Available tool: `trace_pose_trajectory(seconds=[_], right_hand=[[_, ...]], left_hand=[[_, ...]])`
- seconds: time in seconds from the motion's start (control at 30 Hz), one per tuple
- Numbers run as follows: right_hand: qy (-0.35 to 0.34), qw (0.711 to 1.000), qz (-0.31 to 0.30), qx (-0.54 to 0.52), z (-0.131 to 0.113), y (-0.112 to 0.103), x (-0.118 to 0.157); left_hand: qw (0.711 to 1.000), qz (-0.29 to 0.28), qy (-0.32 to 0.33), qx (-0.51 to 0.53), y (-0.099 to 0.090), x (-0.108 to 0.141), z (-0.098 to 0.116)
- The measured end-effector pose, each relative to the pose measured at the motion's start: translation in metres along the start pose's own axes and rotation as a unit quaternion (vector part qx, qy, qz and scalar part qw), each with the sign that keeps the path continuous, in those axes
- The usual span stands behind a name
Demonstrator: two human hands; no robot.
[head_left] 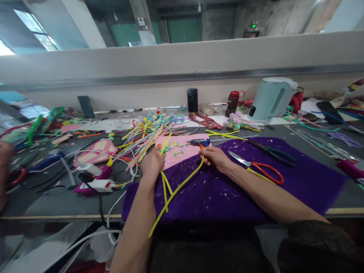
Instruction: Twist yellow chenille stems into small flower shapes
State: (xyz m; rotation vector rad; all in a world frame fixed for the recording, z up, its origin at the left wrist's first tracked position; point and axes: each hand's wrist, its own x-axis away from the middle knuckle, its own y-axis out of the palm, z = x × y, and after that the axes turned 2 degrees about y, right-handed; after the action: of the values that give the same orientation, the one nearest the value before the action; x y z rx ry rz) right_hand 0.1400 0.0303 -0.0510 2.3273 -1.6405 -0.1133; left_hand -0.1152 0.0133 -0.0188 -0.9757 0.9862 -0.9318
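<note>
My left hand (152, 163) is closed around a few yellow stems (165, 189) that stick out above and below it. Between the fingertips of my right hand (215, 158) is the upper end of one long yellow stem (182, 185), which curves down to the left and crosses in front of the others. A blue glue gun (202, 142) lies just beyond my right hand on a pink sheet (170, 161), with small green and yellow pieces (178, 153) beside it. Red-handled scissors (265, 170) rest on the purple cloth (230, 197) right of that hand.
Dark-handled pliers (274, 152) lie behind the scissors. Colourful stems (142, 146) are heaped at the left, near a power strip (95, 185) with cables. A phone (192, 100), bottle (233, 103) and kettle (271, 99) stand behind. Part of another person's hand (5, 155) shows at far left.
</note>
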Motion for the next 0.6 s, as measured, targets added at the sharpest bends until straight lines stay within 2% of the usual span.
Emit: trace_pose_trajectory(seconds=[0.1,0.17,0.23,0.3,0.37,0.53,0.6], right_hand=[[-0.005,0.999,-0.017,0.043,0.002,0.003,0.003],[-0.013,0.994,-0.031,0.101,0.004,0.008,0.006],[-0.024,0.985,-0.055,0.165,0.007,0.013,0.010],[-0.037,0.972,-0.086,0.215,0.009,0.016,0.013],[-0.044,0.961,-0.108,0.249,0.012,0.018,0.014],[-0.041,0.954,-0.114,0.273,0.014,0.017,0.014],[-0.043,0.953,-0.116,0.275,0.014,0.017,0.014]], left_hand=[[0.997,0.039,0.029,-0.063,-0.006,0.004,0.007],[0.990,0.075,0.091,-0.077,-0.010,0.005,0.017],[0.983,0.052,0.165,-0.055,-0.010,0.004,0.028],[0.976,-0.009,0.214,-0.029,-0.009,0.001,0.038],[0.979,-0.037,0.201,-0.017,-0.008,-0.003,0.041],[0.994,-0.021,0.075,-0.075,-0.010,-0.006,0.026],[0.991,-0.033,0.077,-0.100,-0.010,0.002,0.023]])
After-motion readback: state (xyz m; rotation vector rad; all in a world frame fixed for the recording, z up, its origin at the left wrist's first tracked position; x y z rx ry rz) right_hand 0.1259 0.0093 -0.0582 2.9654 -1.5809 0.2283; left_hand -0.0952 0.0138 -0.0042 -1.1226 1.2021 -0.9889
